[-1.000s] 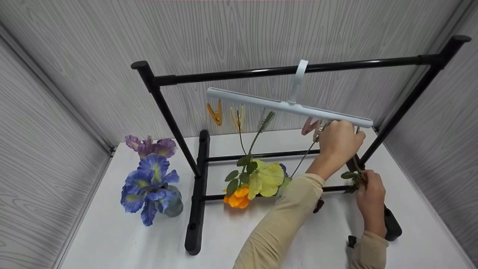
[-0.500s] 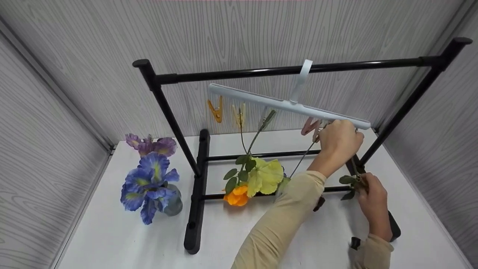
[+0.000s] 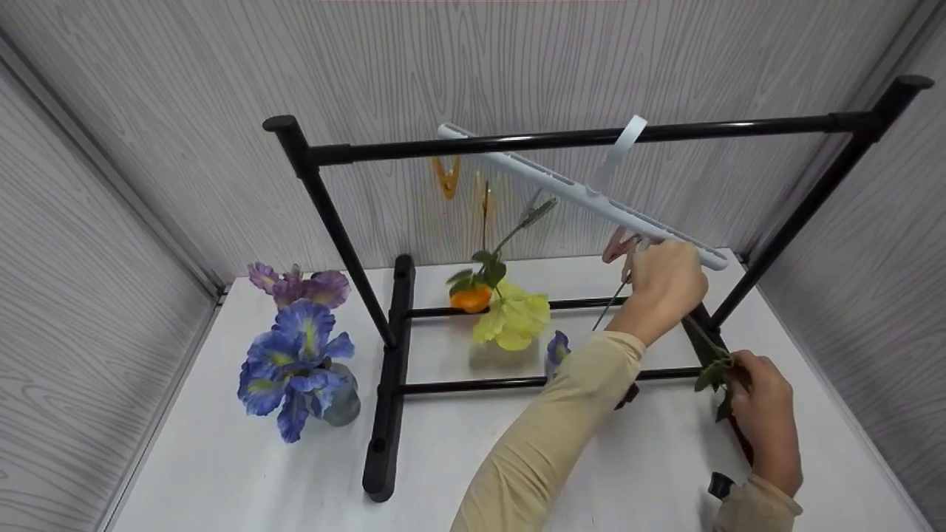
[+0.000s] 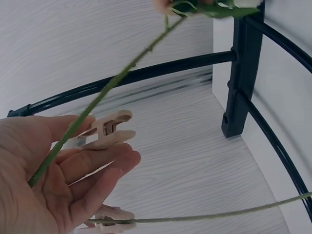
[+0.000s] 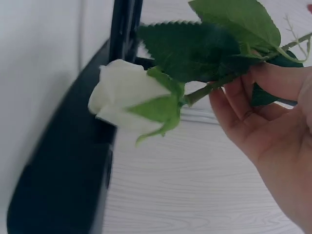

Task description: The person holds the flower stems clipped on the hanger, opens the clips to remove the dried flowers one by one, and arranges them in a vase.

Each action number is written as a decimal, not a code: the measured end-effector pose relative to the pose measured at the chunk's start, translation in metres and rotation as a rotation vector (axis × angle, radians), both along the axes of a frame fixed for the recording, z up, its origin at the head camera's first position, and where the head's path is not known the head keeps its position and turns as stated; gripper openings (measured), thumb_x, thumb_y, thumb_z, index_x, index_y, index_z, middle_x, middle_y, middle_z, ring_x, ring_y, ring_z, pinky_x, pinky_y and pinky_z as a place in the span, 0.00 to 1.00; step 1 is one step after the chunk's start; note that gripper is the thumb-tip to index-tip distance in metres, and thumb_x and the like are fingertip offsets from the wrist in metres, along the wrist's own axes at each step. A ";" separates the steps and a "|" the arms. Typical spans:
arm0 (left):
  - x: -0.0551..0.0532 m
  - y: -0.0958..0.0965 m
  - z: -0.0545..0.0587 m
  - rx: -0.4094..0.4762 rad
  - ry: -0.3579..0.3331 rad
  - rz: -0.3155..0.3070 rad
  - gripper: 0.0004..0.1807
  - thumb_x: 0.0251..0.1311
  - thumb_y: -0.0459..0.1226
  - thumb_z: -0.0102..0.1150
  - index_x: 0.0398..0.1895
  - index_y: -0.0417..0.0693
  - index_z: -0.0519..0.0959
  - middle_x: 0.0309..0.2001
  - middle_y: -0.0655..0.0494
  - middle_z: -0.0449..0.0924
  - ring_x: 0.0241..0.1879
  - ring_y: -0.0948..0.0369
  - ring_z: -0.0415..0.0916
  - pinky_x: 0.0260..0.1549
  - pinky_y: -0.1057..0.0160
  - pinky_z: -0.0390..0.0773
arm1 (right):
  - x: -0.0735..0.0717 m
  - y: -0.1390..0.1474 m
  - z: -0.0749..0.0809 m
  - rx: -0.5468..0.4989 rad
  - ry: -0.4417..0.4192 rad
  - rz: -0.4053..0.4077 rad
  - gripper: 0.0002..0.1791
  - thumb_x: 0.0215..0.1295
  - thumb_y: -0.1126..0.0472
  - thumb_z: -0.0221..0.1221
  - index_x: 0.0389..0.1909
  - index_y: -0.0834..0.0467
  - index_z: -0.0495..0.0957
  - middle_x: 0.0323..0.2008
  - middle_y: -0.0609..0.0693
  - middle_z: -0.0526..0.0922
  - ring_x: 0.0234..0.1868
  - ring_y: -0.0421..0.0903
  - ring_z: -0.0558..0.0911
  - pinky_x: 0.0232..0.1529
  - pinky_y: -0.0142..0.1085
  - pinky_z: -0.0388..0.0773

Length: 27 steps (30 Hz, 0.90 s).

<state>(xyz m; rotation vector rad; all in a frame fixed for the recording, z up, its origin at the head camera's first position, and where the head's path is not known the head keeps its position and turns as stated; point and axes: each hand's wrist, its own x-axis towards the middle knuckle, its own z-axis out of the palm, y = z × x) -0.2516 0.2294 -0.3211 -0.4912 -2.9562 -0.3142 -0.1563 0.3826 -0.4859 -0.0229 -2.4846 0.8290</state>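
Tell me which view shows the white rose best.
Right wrist view: the white rose shows close up, bloom and leaves, the right hand holding its stem. Left wrist view shows mainly the stem, the rest cut off at the top edge. Head view shows some leaves and stem, no bloom visible.

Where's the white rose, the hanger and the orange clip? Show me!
White rose [image 5: 122, 90], right wrist view: on its petals.
Hanger [image 3: 612, 209], head view: on its bar.
Orange clip [image 3: 448, 189], head view: near its lower end.

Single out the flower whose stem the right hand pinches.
The white rose: its leafy stem is in the right hand; no other visible blossom is white or hand-held.
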 end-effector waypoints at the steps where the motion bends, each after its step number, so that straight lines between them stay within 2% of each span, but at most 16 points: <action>1: 0.000 -0.001 -0.002 0.006 0.004 0.004 0.21 0.70 0.46 0.59 0.17 0.60 0.70 0.20 0.67 0.69 0.20 0.68 0.65 0.18 0.66 0.68 | 0.001 0.001 0.001 -0.002 -0.011 0.000 0.11 0.62 0.82 0.60 0.44 0.70 0.79 0.39 0.69 0.79 0.42 0.69 0.80 0.44 0.60 0.75; 3: 0.000 -0.002 -0.004 0.032 0.033 0.000 0.23 0.70 0.46 0.59 0.15 0.60 0.65 0.18 0.67 0.65 0.19 0.68 0.61 0.14 0.66 0.59 | 0.004 0.001 0.003 -0.008 -0.036 -0.002 0.11 0.63 0.82 0.60 0.45 0.71 0.79 0.40 0.70 0.79 0.42 0.70 0.80 0.44 0.63 0.75; 5: 0.000 -0.002 -0.004 0.072 0.077 -0.011 0.24 0.70 0.46 0.59 0.15 0.59 0.64 0.17 0.66 0.63 0.17 0.67 0.59 0.12 0.67 0.56 | 0.005 0.001 0.005 -0.009 -0.055 -0.007 0.12 0.63 0.81 0.60 0.46 0.71 0.80 0.41 0.71 0.80 0.43 0.71 0.80 0.45 0.63 0.75; 9: 0.003 -0.002 0.000 0.135 0.145 -0.046 0.26 0.71 0.47 0.58 0.13 0.58 0.64 0.16 0.66 0.62 0.17 0.68 0.58 0.13 0.68 0.59 | 0.007 0.003 0.010 -0.005 -0.091 -0.018 0.13 0.63 0.82 0.58 0.47 0.71 0.80 0.41 0.71 0.79 0.44 0.71 0.80 0.45 0.63 0.75; 14: 0.002 0.000 0.003 0.142 0.148 -0.048 0.26 0.71 0.47 0.58 0.13 0.57 0.63 0.16 0.66 0.61 0.17 0.68 0.58 0.15 0.68 0.61 | 0.011 0.007 0.015 0.000 -0.126 -0.055 0.14 0.62 0.83 0.56 0.47 0.73 0.82 0.41 0.72 0.80 0.43 0.71 0.81 0.44 0.61 0.76; 16: 0.001 0.000 0.003 0.137 0.139 -0.041 0.26 0.71 0.47 0.58 0.13 0.58 0.63 0.16 0.66 0.60 0.17 0.68 0.58 0.15 0.68 0.61 | 0.013 0.008 0.016 -0.010 -0.131 -0.088 0.15 0.62 0.84 0.56 0.47 0.74 0.82 0.42 0.72 0.80 0.43 0.70 0.81 0.44 0.48 0.79; 19: 0.000 0.001 0.002 0.129 0.130 -0.028 0.26 0.71 0.47 0.58 0.13 0.58 0.64 0.15 0.66 0.60 0.16 0.68 0.58 0.14 0.68 0.60 | 0.015 0.006 0.018 -0.019 -0.121 -0.122 0.15 0.61 0.84 0.56 0.46 0.75 0.83 0.42 0.72 0.80 0.44 0.70 0.82 0.41 0.35 0.76; 21: -0.001 0.001 0.001 0.116 0.126 -0.022 0.25 0.71 0.47 0.58 0.13 0.58 0.64 0.15 0.66 0.59 0.16 0.68 0.57 0.14 0.69 0.59 | 0.014 0.001 0.020 -0.024 -0.111 -0.120 0.16 0.60 0.86 0.54 0.46 0.75 0.84 0.43 0.72 0.79 0.45 0.70 0.80 0.41 0.36 0.75; 23: -0.001 0.001 0.001 0.104 0.122 -0.016 0.25 0.71 0.47 0.58 0.14 0.58 0.64 0.15 0.67 0.60 0.16 0.68 0.58 0.14 0.68 0.60 | 0.012 -0.008 0.022 -0.011 -0.090 -0.098 0.18 0.58 0.87 0.53 0.45 0.75 0.84 0.42 0.72 0.78 0.44 0.70 0.78 0.43 0.47 0.75; 26: -0.001 0.000 0.001 0.096 0.115 -0.022 0.24 0.71 0.47 0.57 0.14 0.58 0.65 0.16 0.67 0.61 0.17 0.68 0.59 0.15 0.68 0.61 | 0.007 -0.024 0.025 0.003 -0.047 -0.037 0.19 0.55 0.88 0.52 0.44 0.74 0.85 0.40 0.71 0.77 0.42 0.68 0.77 0.43 0.58 0.72; 27: -0.001 0.000 0.001 0.100 0.115 -0.027 0.24 0.71 0.48 0.57 0.14 0.58 0.65 0.16 0.67 0.62 0.17 0.68 0.60 0.15 0.68 0.62 | 0.004 -0.030 0.025 0.009 -0.022 -0.014 0.19 0.55 0.88 0.53 0.43 0.74 0.85 0.39 0.70 0.78 0.42 0.67 0.77 0.42 0.58 0.72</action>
